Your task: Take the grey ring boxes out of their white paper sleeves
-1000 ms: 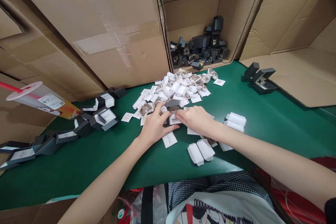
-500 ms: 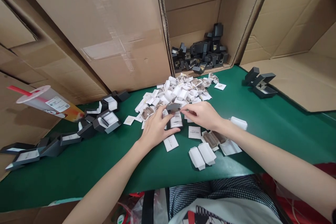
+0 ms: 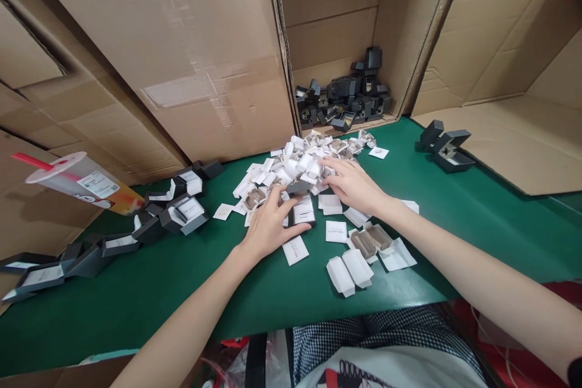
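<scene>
My left hand [image 3: 273, 218] grips a small black jewelry box [image 3: 299, 188], its lid raised and white pieces [image 3: 304, 209] showing inside. The thumb lies along the near side, while the other fingers reach over the left side. At the near right of the white pile, my right hand [image 3: 350, 185] has its thumb and fingers apart, touching the folded white card inserts [image 3: 309, 165]. Some of its fingertips are lost among them. Printed white cards [image 3: 336, 231] [image 3: 295, 250] lie close to the box.
Open black boxes [image 3: 186, 215] form a row at left, beside a drink cup [image 3: 86, 185] with a red straw. More black boxes [image 3: 354, 97] fill the bottom of a cardboard carton [image 3: 327, 36]. Another pair [image 3: 448, 148] stands at right. Loose inserts [image 3: 350, 270] lie on the green table [image 3: 191, 291].
My right hand has left the black box and moved up to the pile of white inserts, its fingers spreading. My left hand stays on the box.
</scene>
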Demonstrator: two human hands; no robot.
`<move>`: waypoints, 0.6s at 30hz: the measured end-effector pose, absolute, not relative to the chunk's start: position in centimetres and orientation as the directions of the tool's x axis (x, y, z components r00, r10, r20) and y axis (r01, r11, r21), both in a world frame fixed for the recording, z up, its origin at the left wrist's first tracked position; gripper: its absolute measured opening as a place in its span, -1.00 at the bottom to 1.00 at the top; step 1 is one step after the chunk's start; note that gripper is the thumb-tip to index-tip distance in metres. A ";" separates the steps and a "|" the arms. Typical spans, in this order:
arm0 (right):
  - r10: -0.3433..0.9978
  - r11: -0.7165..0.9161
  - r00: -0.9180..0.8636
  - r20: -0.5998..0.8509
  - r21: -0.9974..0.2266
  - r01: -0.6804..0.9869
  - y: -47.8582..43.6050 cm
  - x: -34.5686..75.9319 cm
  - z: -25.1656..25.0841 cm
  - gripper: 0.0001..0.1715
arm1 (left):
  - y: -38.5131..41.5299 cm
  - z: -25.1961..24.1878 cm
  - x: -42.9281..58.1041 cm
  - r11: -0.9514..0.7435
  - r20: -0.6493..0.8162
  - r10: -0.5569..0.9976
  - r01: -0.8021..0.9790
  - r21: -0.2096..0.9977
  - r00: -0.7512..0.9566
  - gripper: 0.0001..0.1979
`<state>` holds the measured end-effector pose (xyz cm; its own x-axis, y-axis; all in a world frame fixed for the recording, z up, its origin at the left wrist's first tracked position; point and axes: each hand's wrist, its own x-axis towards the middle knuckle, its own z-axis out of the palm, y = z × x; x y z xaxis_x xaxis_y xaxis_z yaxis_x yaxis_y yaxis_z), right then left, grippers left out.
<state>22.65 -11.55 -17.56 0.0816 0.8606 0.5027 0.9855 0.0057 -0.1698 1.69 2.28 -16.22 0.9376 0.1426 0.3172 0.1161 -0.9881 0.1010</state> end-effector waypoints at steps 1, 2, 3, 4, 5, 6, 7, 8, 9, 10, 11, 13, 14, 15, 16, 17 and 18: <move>0.854 -0.025 0.109 0.510 -0.169 0.985 -11.6 22.6 -17.4 -0.63 | 2.3 -16.2 1.7 -0.986 0.317 0.148 0.117 0.115 0.937 -0.46; 0.850 -0.053 0.136 0.509 -0.174 0.983 -11.7 22.6 -17.2 -0.64 | 2.3 -16.2 1.7 -0.985 0.318 0.153 0.118 0.128 0.936 -0.46; 0.854 -0.071 0.155 0.496 -0.184 0.980 -11.8 22.6 -17.0 -0.66 | 2.4 -16.1 1.7 -0.983 0.320 0.158 0.119 0.140 0.934 -0.46; 0.868 -0.076 0.163 0.469 -0.198 0.977 -11.9 22.6 -16.8 -0.68 | 2.4 -16.1 1.7 -0.981 0.322 0.164 0.120 0.150 0.933 -0.47; 0.890 -0.070 0.158 0.429 -0.214 0.974 -12.0 22.6 -16.6 -0.70 | 2.4 -16.1 1.6 -0.979 0.320 0.169 0.123 0.160 0.932 -0.47; 0.914 -0.057 0.144 0.379 -0.232 0.971 -12.0 22.5 -16.5 -0.71 | 2.4 -16.1 1.6 -0.978 0.317 0.174 0.125 0.169 0.932 -0.47; 0.938 -0.042 0.124 0.324 -0.248 0.968 -12.1 22.5 -16.3 -0.71 | 2.4 -16.1 1.6 -0.976 0.312 0.179 0.128 0.175 0.933 -0.47; 0.956 -0.034 0.107 0.273 -0.261 0.965 -12.2 22.4 -16.3 -0.70 | 2.5 -16.1 1.6 -0.975 0.309 0.182 0.131 0.180 0.933 -0.47; 0.968 -0.032 0.097 0.230 -0.271 0.962 -12.3 22.4 -16.2 -0.68 | 2.5 -16.1 1.6 -0.974 0.309 0.186 0.134 0.183 0.933 -0.47; 0.975 -0.035 0.094 0.200 -0.280 0.959 -12.4 22.3 -16.1 -0.67 | 2.5 -16.1 1.6 -0.973 0.310 0.189 0.136 0.185 0.932 -0.48; 0.977 -0.043 0.100 0.188 -0.286 0.957 -12.5 22.3 -16.0 -0.69 | 2.5 -16.1 1.6 -0.973 0.311 0.189 0.136 0.186 0.931 -0.48; 0.966 -0.066 0.131 0.224 -0.278 0.958 -12.7 22.2 -15.8 -0.76 | 2.5 -16.1 1.6 -0.973 0.310 0.189 0.134 0.189 0.932 -0.50; 0.953 -0.073 0.146 0.265 -0.266 0.961 -12.8 22.1 -15.7 -0.80 | 2.5 -16.1 1.6 -0.972 0.308 0.188 0.133 0.192 0.933 -0.50; 0.938 -0.070 0.151 0.312 -0.254 0.965 -12.9 22.0 -15.6 -0.81 | 2.5 -16.1 1.6 -0.972 0.305 0.188 0.132 0.194 0.934 -0.50; 0.921 -0.054 0.142 0.361 -0.243 0.968 -13.0 21.8 -15.5 -0.82 | 2.5 -16.1 1.6 -0.972 0.304 0.187 0.131 0.196 0.934 -0.51; 0.903 -0.029 0.127 0.411 -0.236 0.971 -13.0 21.6 -15.4 -0.81 | 2.5 -16.2 1.7 -0.971 0.304 0.187 0.129 0.199 0.934 -0.51; 0.883 -0.001 0.111 0.456 -0.234 0.972 -13.0 21.3 -15.3 -0.81 | 2.4 -16.2 1.7 -0.971 0.304 0.185 0.127 0.202 0.934 -0.51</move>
